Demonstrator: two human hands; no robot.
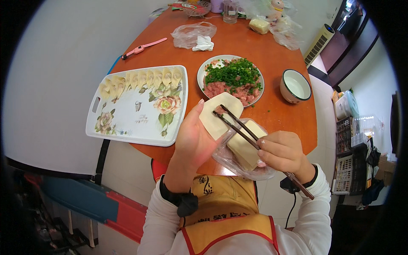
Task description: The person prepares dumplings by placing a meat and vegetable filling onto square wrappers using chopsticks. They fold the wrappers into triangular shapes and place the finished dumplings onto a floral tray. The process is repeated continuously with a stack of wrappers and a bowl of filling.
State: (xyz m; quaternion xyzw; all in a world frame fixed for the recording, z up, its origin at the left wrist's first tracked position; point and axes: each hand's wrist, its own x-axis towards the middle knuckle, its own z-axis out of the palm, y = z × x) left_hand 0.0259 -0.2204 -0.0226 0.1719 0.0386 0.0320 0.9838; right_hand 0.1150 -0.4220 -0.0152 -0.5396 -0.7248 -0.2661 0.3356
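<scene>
On the palm and fingers of my left hand (193,137) lies a pale dough wrapper (212,122). My right hand (282,153) grips dark chopsticks (240,134), whose tips touch a small lump of minced meat (220,110) on the wrapper. Below the hands, a stack of wrappers (245,145) rests on a clear plastic bag (224,154) at the table's near edge. A white plate (200,75) of pink minced meat (220,89) topped with chopped green onion (236,73) stands just beyond. Folded wontons (142,79) line the far side of a white floral tray (146,127) at the left.
An enamel bowl (295,86) with clear liquid stands at the right of the wooden table (255,41). Farther back are a pink watch (139,49), a crumpled tissue (203,43), plastic bags (193,32) and a glass (230,12). A tower fan (318,44) stands beyond the right edge.
</scene>
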